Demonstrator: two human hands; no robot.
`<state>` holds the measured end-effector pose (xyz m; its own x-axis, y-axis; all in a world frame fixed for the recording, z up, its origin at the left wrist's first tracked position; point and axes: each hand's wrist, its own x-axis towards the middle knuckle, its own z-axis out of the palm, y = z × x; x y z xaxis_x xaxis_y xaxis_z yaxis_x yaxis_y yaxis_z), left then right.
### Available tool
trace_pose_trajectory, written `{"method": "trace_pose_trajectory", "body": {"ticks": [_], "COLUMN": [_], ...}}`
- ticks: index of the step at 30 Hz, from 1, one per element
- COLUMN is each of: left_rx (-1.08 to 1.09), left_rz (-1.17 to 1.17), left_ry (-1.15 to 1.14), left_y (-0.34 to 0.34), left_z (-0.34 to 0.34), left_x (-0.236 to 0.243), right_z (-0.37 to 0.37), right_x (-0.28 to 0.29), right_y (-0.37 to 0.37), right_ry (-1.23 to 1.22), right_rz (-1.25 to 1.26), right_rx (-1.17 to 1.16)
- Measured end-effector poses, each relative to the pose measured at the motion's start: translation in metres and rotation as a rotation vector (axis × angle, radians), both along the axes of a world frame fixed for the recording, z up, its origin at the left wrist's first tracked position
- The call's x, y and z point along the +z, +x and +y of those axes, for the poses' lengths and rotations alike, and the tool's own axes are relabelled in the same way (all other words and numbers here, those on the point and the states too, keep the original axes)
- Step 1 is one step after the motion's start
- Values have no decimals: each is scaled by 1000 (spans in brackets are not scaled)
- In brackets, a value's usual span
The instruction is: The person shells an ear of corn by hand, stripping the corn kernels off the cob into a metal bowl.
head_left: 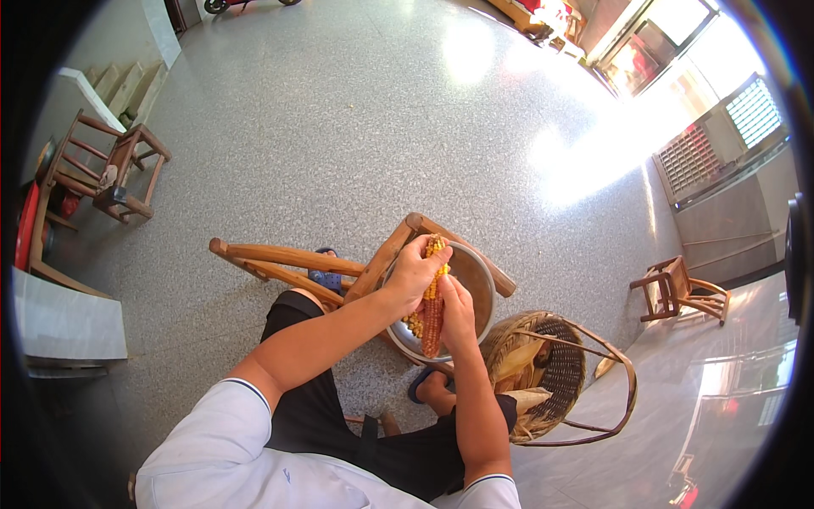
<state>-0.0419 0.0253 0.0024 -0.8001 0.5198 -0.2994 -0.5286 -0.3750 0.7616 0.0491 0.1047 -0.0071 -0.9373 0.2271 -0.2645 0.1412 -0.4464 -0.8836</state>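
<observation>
Both of my hands grip an ear of corn (432, 327) above a round metal basin (490, 299). My left hand (411, 273) wraps the upper part, where yellow kernels still sit in rows. Lower down, my right hand (458, 312) is closed on the cob's right side; the near end there is bare and reddish brown. Yellow kernels (414, 324) show beside the cob, over the basin's left side. Most of the basin's inside is hidden by my hands and the corn. The basin rests within a wooden chair-like frame (386, 261).
A woven basket (566, 373) with a tall handle stands right of the basin, holding pale corn husks (519, 360). Blue slippers (326, 276) are on my feet. A small wooden chair (670, 290) stands at the right, and another wooden chair (127, 174) at the far left.
</observation>
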Motion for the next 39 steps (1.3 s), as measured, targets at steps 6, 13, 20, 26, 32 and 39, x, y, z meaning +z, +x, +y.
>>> {"method": "trace_pose_trajectory", "body": {"ticks": [6, 13, 20, 26, 32, 39], "left_rx": [0, -23, -3, -7, -28, -29], "left_rz": [-56, -93, -9, -32, -116, -116], "left_ry": [37, 58, 5, 10, 29, 41], "left_y": [-4, -7, -1, -2, -5, -7], "left_z": [-1, -5, -1, -1, -3, -2], "left_x": [-5, -4, 0, -4, -5, -6], "right_z": [2, 7, 5, 6, 5, 10], "right_x": [-4, 2, 3, -4, 7, 4], "right_y": [2, 3, 0, 1, 4, 2], "right_ry": [97, 136, -45, 59, 144, -101], "right_rz": [-19, -40, -1, -13, -47, -48], "right_rx": [72, 139, 73, 64, 119, 122]}}
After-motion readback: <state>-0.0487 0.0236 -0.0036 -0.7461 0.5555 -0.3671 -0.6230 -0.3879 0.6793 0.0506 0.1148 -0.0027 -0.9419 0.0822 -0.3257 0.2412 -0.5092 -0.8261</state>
